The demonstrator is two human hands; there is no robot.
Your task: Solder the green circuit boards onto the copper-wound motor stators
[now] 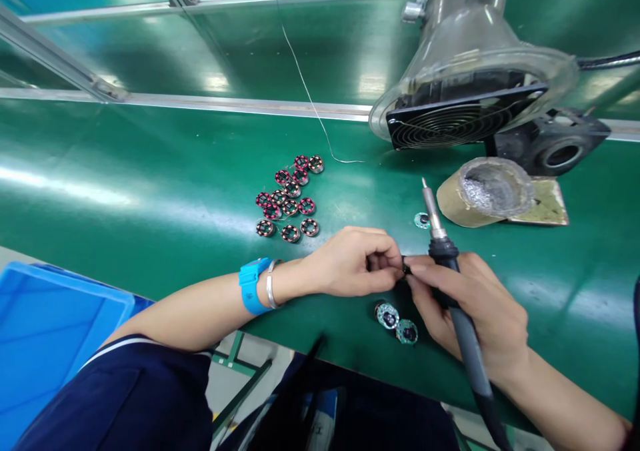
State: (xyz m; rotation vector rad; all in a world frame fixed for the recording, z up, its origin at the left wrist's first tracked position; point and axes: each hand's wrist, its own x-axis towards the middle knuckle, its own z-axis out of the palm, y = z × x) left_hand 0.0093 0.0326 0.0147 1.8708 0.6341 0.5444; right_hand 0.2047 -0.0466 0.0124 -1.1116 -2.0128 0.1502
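My left hand [350, 264] is closed, its thumb and forefinger pinching a small dark part [405, 265] mostly hidden by the fingers. My right hand [493, 311] grips a soldering iron [467, 341] whose tip points up and away from me. The right thumb and forefinger also touch the small dark part from the other side. Just below the hands lie two round green circuit boards [407, 331], one of them on top of a wound ring. A third round board [422, 220] rests beyond the iron's metal barrel.
Several copper-wound ring cores [291, 207] lie grouped left of centre. A thin solder wire [311, 97] hangs down behind them. At the right stand a cardboard cup [457, 201] with silvery residue, a fan in a clear hood [460, 114] and a black holder [555, 144]. A blue bin [55, 344] is at left.
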